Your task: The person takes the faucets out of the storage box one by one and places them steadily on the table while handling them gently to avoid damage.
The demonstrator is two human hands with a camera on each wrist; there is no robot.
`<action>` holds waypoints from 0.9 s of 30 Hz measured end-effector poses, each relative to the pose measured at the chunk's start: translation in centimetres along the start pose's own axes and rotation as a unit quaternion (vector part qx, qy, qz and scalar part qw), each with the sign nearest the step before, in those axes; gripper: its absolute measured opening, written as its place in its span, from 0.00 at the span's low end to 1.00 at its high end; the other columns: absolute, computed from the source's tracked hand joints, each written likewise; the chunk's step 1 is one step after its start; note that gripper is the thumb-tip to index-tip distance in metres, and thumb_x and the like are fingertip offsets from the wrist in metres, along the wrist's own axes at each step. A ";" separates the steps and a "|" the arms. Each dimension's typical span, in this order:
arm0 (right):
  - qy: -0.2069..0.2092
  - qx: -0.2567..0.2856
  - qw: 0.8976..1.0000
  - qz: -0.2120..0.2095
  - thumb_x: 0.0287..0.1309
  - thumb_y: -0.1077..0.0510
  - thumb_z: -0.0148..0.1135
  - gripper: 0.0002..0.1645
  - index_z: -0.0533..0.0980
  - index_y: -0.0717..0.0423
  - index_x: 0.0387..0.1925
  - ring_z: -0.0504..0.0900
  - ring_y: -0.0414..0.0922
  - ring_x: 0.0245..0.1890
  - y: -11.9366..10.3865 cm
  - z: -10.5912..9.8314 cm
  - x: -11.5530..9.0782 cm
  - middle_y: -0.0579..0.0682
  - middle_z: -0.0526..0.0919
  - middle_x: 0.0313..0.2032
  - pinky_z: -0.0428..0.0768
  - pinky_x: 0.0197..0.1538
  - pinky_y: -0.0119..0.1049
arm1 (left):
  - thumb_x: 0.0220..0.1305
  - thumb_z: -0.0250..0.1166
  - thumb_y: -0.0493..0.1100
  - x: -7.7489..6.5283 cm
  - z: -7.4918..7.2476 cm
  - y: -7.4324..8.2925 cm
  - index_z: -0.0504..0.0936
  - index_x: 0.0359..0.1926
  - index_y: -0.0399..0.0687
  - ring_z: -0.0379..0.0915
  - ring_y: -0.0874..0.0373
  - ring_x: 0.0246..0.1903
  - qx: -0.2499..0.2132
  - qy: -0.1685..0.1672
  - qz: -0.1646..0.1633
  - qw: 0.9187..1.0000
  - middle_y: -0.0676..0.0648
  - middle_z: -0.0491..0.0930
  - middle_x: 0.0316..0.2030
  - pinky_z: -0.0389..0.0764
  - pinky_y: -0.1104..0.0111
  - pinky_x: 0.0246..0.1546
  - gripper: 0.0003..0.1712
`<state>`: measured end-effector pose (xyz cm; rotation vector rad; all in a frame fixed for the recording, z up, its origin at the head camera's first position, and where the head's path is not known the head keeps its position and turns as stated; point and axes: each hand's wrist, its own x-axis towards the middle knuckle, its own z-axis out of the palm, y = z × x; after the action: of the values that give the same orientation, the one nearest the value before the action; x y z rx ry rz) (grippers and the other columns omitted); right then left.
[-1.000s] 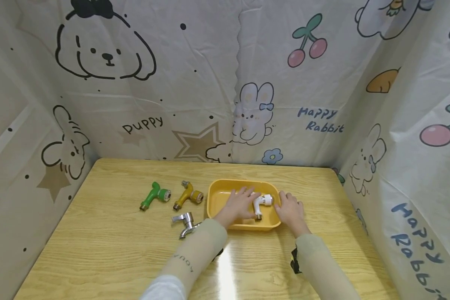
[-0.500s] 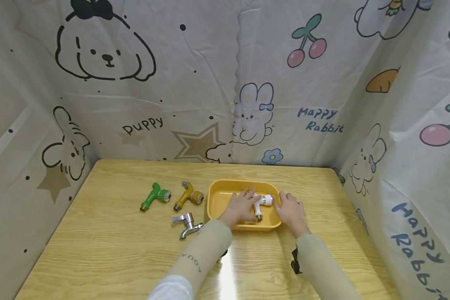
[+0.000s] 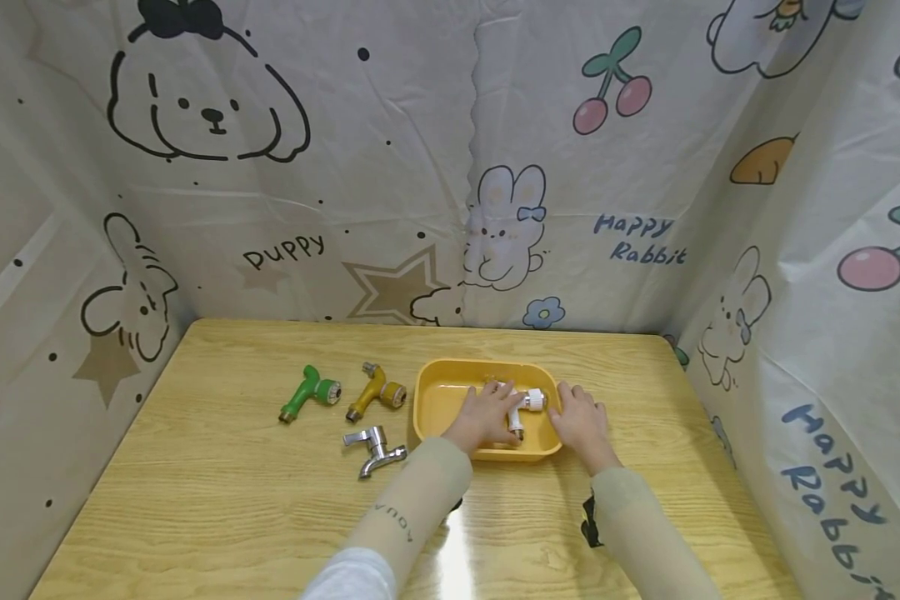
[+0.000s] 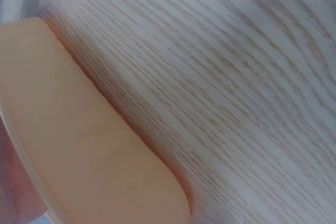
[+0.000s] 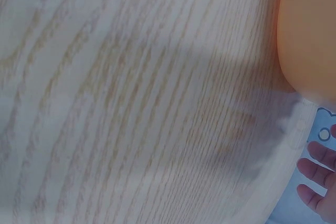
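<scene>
A yellow plastic tray (image 3: 435, 400) stands on the table toward the back. Inside it lies a white tap (image 3: 532, 400) with a ribbed white knob end and a brass-coloured threaded tip. My left hand (image 3: 482, 417) reaches over the near rim, its spread fingers and thumb at the tap's left part, which they partly cover. The hand's underside is hidden. At the tray's right rim rests my right hand (image 3: 581, 421); its extended fingers (image 5: 314, 171) show in the right wrist view. Only the tray's outer wall (image 4: 100, 129) and a bit of hand show in the left wrist view.
Left of the tray lie a green tap (image 3: 310, 393), a mustard-yellow tap (image 3: 376, 392) and a chrome tap (image 3: 376, 451). The wooden table (image 3: 232, 500) meets printed curtains (image 3: 390, 167) at its back and sides.
My left hand has shifted slightly right over the white tap, and its sleeve has swung right, uncovering the chrome tap's spout. The right hand and the tray look unmoved.
</scene>
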<state>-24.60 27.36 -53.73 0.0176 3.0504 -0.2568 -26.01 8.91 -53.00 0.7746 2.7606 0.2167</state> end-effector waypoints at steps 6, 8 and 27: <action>-0.001 -0.001 1.000 -0.001 0.62 0.48 0.48 0.27 0.63 0.57 0.59 0.70 0.59 0.50 0.0 0.0 -0.1 0.61 0.70 0.51 0.65 0.50 0.58 | 0.48 0.63 0.67 0.0 -0.1 0.4 0.52 0.69 0.66 0.41 0.52 0.69 -0.002 -0.015 -0.009 1.000 0.56 0.46 0.70 0.50 0.47 0.63 0.50; 0.000 -0.001 1.000 0.000 0.62 0.48 0.48 0.27 0.63 0.57 0.58 0.70 0.59 0.50 0.0 -0.1 -0.1 0.61 0.70 0.50 0.65 0.50 0.58 | 0.48 0.63 0.67 0.1 -0.1 0.4 0.52 0.69 0.66 0.41 0.52 0.69 -0.002 -0.018 -0.012 1.000 0.56 0.46 0.70 0.50 0.47 0.63 0.50; 0.000 0.006 1.000 0.004 0.60 0.48 0.49 0.29 0.62 0.56 0.60 0.69 0.59 0.52 -0.1 0.1 0.1 0.61 0.70 0.52 0.64 0.51 0.58 | 0.44 0.66 0.68 0.1 0.4 0.6 0.59 0.66 0.52 0.49 0.49 0.66 0.014 0.019 -0.033 0.999 0.50 0.57 0.66 0.51 0.51 0.64 0.51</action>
<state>-24.68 27.29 -53.79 0.0302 3.0485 -0.2754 -25.64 9.54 -53.31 0.6926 2.8257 0.1826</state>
